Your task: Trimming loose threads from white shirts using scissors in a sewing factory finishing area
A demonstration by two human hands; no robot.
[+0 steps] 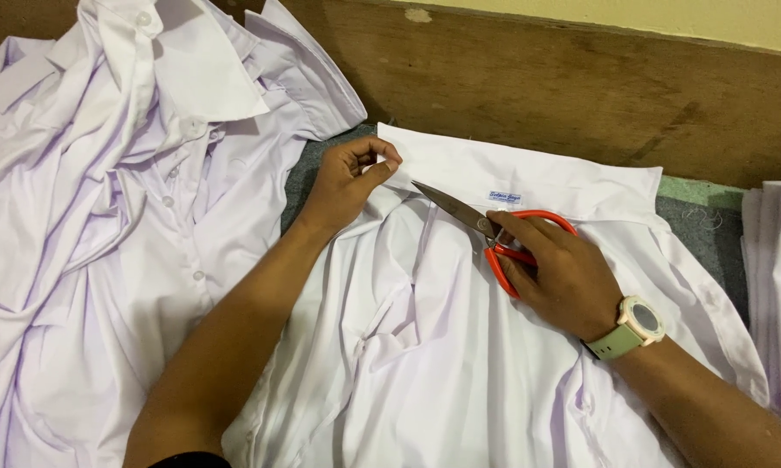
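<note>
In the head view, a white shirt [460, 347] is spread on a grey-covered surface, its collar [529, 178] lying flat toward a wooden board [538, 87] at the far edge. The left hand [349, 180] is closed in a pinch on the collar's left corner, thumb pressed against the forefinger with the fabric between them. The right hand [557, 270] is wrapped around the orange handles of a pair of scissors [486, 227], fingers through the loops; the blades appear nearly closed, and their tip is laid just below the collar, close to the pinched corner. A small label [504, 198] is sewn to the collar just beside the pivot.

The work is judged to be done best if the corner is kept taut by the pinch, so that only a stray thread is taken and the cloth beneath is spared. The tip should be used in small snips, kept clear of the left thumb.

A heap of white shirts [122, 217] lies to the left, and a folded stack [780, 286] at the right edge.
</note>
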